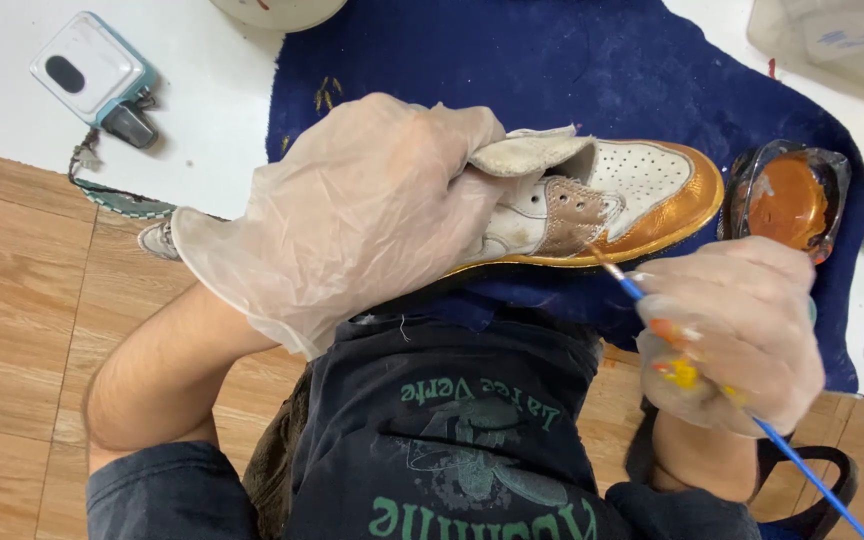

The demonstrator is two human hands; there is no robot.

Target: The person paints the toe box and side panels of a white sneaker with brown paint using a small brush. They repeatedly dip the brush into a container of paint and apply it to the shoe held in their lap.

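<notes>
while the gloved left hand (352, 215) clamps the shoe (592, 205) on the blue cloth (552, 60)

right hand (737, 330) pinches a blue paintbrush (632, 288), tip at the shoe's side; paint dish (787, 198) just beside the toe.

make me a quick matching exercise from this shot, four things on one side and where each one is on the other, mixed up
Things:
1. sneaker
2. paintbrush
3. dish of orange paint
4. blue cloth

Places:
A. spread on the white table, under the shoe
B. steadied by the gloved left hand
C. on the cloth, just beyond the shoe's toe
D. held in the gloved right hand, tip at the shoe's side

Pairs: 1-B, 2-D, 3-C, 4-A
</notes>
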